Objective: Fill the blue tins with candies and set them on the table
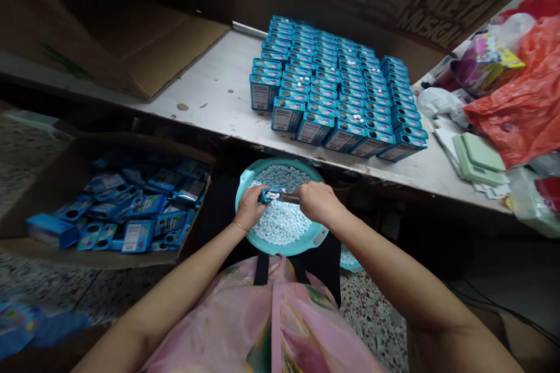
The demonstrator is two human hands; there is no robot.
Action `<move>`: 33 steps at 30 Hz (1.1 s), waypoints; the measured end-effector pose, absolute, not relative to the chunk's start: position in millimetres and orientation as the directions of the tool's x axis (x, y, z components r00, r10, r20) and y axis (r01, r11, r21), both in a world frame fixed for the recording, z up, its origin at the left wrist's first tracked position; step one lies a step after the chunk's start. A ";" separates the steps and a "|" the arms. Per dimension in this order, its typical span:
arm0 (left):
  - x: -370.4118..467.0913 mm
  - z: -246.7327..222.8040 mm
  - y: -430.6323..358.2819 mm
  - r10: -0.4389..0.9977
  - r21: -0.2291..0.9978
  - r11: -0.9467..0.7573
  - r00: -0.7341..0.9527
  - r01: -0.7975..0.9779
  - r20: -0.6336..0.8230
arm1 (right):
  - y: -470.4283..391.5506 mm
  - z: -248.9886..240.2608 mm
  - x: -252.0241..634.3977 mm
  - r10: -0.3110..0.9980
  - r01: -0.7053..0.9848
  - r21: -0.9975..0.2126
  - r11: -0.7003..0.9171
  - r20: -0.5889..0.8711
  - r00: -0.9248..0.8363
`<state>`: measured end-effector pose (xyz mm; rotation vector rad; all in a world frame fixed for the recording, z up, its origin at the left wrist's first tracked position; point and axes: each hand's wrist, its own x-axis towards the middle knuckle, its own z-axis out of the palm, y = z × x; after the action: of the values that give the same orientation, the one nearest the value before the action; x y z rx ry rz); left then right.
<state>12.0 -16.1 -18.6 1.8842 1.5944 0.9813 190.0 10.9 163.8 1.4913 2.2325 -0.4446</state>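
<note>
My left hand (250,207) is closed around a small blue candy box (263,194), tilted over the turquoise basin (321,238) on my lap. White candy pieces (280,222) fill much of the basin. In my right hand (318,203), a metal scoop (289,198) points left, its tip at the mouth of the box with white candies there. My fingers cover the scoop's handle, so its full shape is hidden.
Rows of upright blue boxes (319,122) stand on the white table (210,99), a few with candies on top. A carton (26,253) of blue boxes sits at left. A green scale (479,157) and red plastic bags (520,93) lie at right.
</note>
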 end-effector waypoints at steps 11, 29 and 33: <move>-11.0 -4.8 -22.4 0.973 0.811 -0.060 -0.146 0.581 0.177 | -4.4 49.7 243.5 0.868 0.982 -0.116 0.151 -0.459 -0.188; -12.3 3.2 -17.8 0.966 0.869 -0.002 -0.224 0.496 0.130 | -19.2 2.8 237.7 0.679 0.708 -0.706 0.005 -0.517 -0.521; -10.4 -3.1 -17.2 0.971 0.856 -0.019 -0.195 0.517 0.139 | -10.9 45.2 252.3 0.710 0.615 -0.786 -0.066 -0.469 -0.525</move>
<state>-10.4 -17.2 -3.1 1.5509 1.7452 1.1403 252.3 -10.9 45.2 1.5696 2.2048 -1.7618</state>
